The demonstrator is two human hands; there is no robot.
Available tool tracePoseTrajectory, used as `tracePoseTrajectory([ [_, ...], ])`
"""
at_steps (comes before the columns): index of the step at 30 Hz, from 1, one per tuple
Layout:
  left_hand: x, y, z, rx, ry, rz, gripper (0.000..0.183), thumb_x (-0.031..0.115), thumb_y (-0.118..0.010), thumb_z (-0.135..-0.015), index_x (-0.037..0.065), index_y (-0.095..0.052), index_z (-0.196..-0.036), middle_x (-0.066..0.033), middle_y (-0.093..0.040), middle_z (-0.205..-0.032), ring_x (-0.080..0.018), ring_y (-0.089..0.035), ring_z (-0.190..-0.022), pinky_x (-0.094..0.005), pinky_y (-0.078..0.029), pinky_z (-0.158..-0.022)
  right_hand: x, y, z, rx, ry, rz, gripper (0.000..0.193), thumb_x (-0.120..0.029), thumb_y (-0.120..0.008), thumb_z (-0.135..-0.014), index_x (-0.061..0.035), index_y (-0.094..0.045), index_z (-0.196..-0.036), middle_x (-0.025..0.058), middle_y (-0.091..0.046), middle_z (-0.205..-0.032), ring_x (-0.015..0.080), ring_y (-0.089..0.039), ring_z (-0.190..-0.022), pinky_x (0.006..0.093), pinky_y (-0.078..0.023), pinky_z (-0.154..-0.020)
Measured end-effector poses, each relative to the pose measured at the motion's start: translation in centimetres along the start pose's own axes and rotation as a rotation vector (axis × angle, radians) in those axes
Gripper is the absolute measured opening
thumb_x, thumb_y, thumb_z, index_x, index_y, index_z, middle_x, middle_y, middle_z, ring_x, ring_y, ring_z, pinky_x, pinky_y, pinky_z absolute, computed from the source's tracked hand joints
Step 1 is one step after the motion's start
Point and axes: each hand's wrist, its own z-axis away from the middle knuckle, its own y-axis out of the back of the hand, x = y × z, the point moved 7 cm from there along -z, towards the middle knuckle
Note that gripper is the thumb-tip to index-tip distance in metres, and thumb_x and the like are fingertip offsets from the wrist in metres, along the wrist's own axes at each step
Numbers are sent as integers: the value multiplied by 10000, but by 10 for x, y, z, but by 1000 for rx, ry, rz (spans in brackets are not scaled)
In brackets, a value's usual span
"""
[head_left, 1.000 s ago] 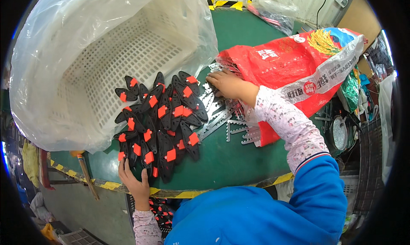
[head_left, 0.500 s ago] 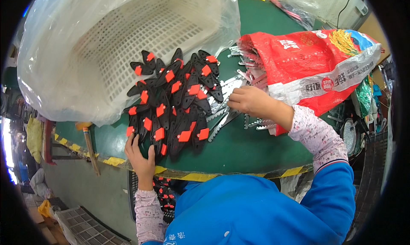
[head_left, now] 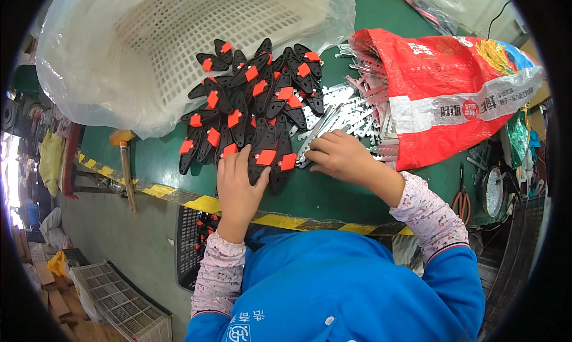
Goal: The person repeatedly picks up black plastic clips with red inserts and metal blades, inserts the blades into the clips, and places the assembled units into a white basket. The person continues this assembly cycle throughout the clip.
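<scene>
A pile of black winged plastic pieces with orange-red tabs lies in the middle of the green table. At its near edge is my left hand, fingers stretched and apart, with fingertips and thumb against the nearest black pieces. My right hand is closed, with bent fingers beside the loose silver toothed metal strips; what its fingertips pinch is hidden. More strips spill from the mouth of a red woven sack lying on its side at the right.
A white perforated basket lined with clear plastic stands at back left. A mallet is at the table's left edge, pliers at the right. Below the striped table edge, a dark crate holds similar black and red pieces.
My left hand has moved right along the near edge of the black pile. My right hand has come nearer to me relative to the strips. The whole view has shifted a little.
</scene>
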Motion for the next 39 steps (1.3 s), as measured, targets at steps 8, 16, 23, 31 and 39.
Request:
tracePoseTrajectory([
  [8,48,40,33,-71,122,525,611,124,-860,-758,3,-662,-1323,-147,-640,-1080,-320,-634,-939,-394,-529,-853,-66,13,-4,240,-72,-351,462,-122,-843,-724,-52,-697,-1156,146,-678,-1054,321,-695,-891,417,-580,-774],
  [16,44,10,57,-276,36,786,432,394,-782,-957,28,-657,-1148,-161,-657,-1184,-284,-647,-1031,-365,-524,-918,-93,-11,7,92,-39,-768,242,-76,-777,-796,-53,-672,-1013,121,-682,-925,337,-682,-849,440,-578,-706],
  [23,32,17,64,-177,152,453,533,131,-794,-859,-11,-525,-1298,-190,-583,-1063,-335,-619,-878,-400,-542,-809,42,24,22,0,-167,42,191,-143,-740,-843,-124,-708,-1030,55,-659,-1041,285,-645,-990,394,-559,-806],
  [31,30,8,65,-271,37,262,737,-4,-752,-820,-56,-404,-1467,-258,-523,-1272,-437,-526,-1177,-488,-442,-1041,0,-14,1,-46,-30,9,147,-82,-706,-847,-92,-652,-984,43,-614,-958,260,-604,-926,381,-500,-822],
  [39,26,21,62,-243,53,302,693,-3,-805,-771,36,-588,-1428,-166,-587,-1195,-337,-659,-998,-404,-560,-839,-5,5,5,54,-238,-469,148,-77,-692,-908,-94,-646,-1048,82,-623,-944,307,-633,-955,419,-500,-805],
])
